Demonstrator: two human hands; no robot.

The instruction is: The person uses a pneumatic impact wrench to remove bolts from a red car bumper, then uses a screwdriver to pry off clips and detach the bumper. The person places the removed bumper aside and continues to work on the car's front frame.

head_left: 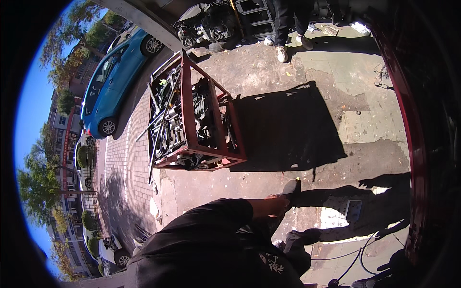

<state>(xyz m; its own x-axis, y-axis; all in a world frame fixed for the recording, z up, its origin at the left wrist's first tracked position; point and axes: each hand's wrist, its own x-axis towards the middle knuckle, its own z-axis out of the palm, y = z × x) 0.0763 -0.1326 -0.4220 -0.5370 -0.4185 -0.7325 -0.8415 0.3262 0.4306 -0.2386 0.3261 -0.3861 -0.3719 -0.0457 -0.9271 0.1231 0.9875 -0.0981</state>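
Observation:
My left arm comes up from the lower edge in a short black sleeve and reaches rightward across my body. My left hand (279, 205) is low over my legs, beside a dark shoe (291, 186); its fingers are too dark and small to make out. My right hand is not in view. Past my arm stands a red metal tool cart (189, 146), piled with long bars, sockets and other metal tools, casting a broad shadow on the worn pavement.
A blue car (108, 84) is parked left on paving (120, 158). At the back are a scooter (211, 31), a ladder (254, 17) and another person's legs (283, 33). A red frame (401, 96) edges the right; black hoses (362, 259) and a grey tray (354, 210) lie lower right.

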